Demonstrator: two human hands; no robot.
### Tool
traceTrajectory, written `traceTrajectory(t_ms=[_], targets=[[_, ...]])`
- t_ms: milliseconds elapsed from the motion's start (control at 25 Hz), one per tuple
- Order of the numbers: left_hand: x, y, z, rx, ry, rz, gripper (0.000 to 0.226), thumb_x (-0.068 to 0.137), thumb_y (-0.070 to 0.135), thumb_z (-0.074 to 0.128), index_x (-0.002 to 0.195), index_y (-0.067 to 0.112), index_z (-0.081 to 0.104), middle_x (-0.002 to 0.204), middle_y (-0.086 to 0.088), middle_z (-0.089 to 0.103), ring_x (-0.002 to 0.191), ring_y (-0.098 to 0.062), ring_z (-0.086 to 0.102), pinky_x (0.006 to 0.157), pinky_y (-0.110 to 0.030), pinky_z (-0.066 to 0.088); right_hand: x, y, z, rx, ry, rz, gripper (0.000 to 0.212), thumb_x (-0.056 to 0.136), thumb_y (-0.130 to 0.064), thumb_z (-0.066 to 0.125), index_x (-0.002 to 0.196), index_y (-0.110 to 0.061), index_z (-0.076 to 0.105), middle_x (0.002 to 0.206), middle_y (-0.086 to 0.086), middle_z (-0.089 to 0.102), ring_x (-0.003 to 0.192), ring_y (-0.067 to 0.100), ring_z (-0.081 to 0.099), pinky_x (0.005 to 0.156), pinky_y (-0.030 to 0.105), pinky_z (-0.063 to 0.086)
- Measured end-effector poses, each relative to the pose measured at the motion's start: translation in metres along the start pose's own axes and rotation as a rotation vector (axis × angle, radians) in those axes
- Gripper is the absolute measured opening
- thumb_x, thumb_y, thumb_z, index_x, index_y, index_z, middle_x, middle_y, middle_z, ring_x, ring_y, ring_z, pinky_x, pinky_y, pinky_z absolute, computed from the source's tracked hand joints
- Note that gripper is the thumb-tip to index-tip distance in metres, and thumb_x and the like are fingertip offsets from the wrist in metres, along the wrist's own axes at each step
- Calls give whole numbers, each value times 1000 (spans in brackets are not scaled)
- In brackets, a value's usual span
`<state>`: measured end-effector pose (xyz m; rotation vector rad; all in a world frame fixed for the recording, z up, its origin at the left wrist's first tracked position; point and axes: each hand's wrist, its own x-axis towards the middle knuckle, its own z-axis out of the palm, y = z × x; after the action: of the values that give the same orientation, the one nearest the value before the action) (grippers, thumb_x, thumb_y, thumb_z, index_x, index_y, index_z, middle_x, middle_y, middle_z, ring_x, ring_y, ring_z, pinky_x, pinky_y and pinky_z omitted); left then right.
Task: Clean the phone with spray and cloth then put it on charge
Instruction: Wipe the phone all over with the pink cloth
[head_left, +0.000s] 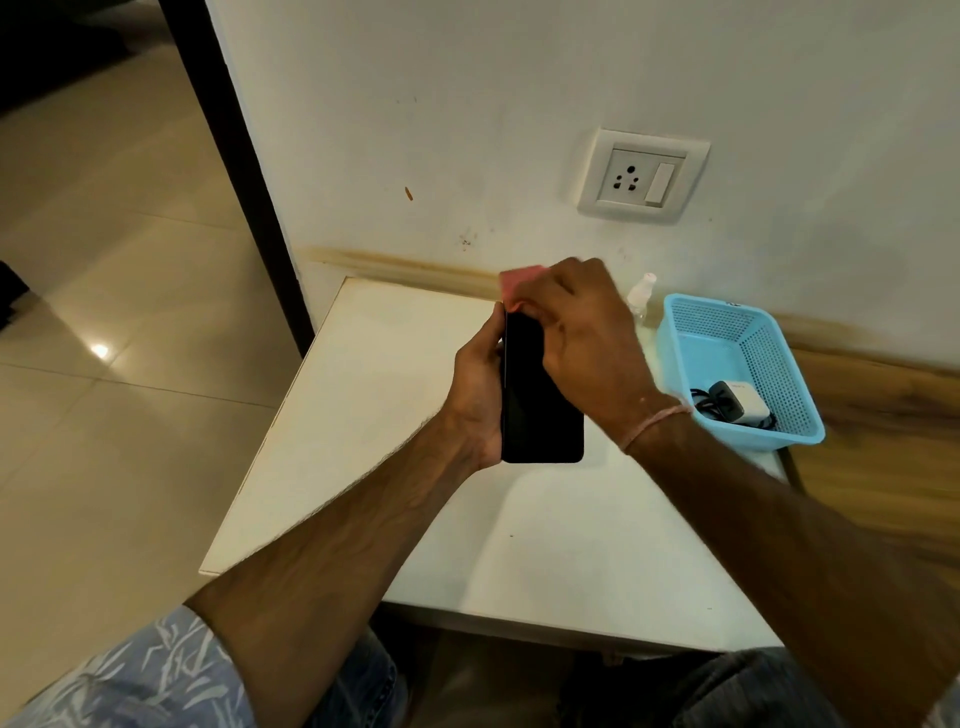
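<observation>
A black phone (540, 410) is held upright above the white table (374, 415), its dark screen facing me. My left hand (478, 395) grips its left edge from behind. My right hand (576, 332) holds a pink cloth (519, 283) against the phone's top end; most of the cloth is hidden under the fingers. A small clear spray bottle (641, 293) stands on the table behind my right hand, partly hidden. A white charger with a dark cable (735, 402) lies in the blue basket (727, 332).
A white wall socket with a switch (641, 176) is on the wall above the table. The blue basket sits at the table's right back corner. Tiled floor lies to the left, a wooden surface to the right.
</observation>
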<state>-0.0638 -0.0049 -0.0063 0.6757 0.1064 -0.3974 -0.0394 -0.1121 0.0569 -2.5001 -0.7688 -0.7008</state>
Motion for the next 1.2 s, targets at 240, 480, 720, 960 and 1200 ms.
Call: traceTrajectory(t_ms=[240, 480, 720, 960, 1200], targets=[[1, 1, -2, -5, -17, 11, 50, 92, 61, 57, 108, 18, 76, 103, -10, 73, 95, -27, 69, 85, -39, 54, -2, -3, 3, 54, 52, 55, 17, 92, -11, 57, 105, -13, 68, 101, 7, 61, 99, 23, 52, 83, 27, 46], [2, 1, -4, 8, -11, 10, 54, 93, 63, 53, 104, 16, 77, 98, -11, 74, 88, -28, 71, 80, -39, 57, 2, 1, 0, 54, 108, 115, 17, 91, -10, 55, 101, -13, 69, 97, 8, 61, 96, 27, 52, 79, 32, 48], [3, 5, -3, 13, -20, 8, 55, 91, 63, 54, 106, 15, 76, 98, -12, 73, 88, -30, 69, 82, -42, 56, 7, 0, -3, 45, 107, 148, 13, 92, -14, 58, 98, -13, 70, 96, 9, 61, 94, 27, 51, 79, 32, 46], [3, 4, -3, 7, -19, -3, 54, 92, 63, 55, 105, 16, 77, 98, -12, 73, 89, -30, 69, 84, -42, 56, 8, 0, -2, 64, 72, 142, 13, 91, -12, 59, 95, -12, 71, 92, 8, 62, 92, 26, 52, 72, 15, 28], [3, 8, -4, -17, -38, 4, 51, 91, 60, 59, 107, 15, 76, 101, -12, 72, 93, -30, 68, 86, -41, 54, 6, -5, -1, 44, 4, 3, 17, 92, -9, 57, 101, -9, 72, 95, 10, 64, 94, 27, 52, 78, 25, 39]])
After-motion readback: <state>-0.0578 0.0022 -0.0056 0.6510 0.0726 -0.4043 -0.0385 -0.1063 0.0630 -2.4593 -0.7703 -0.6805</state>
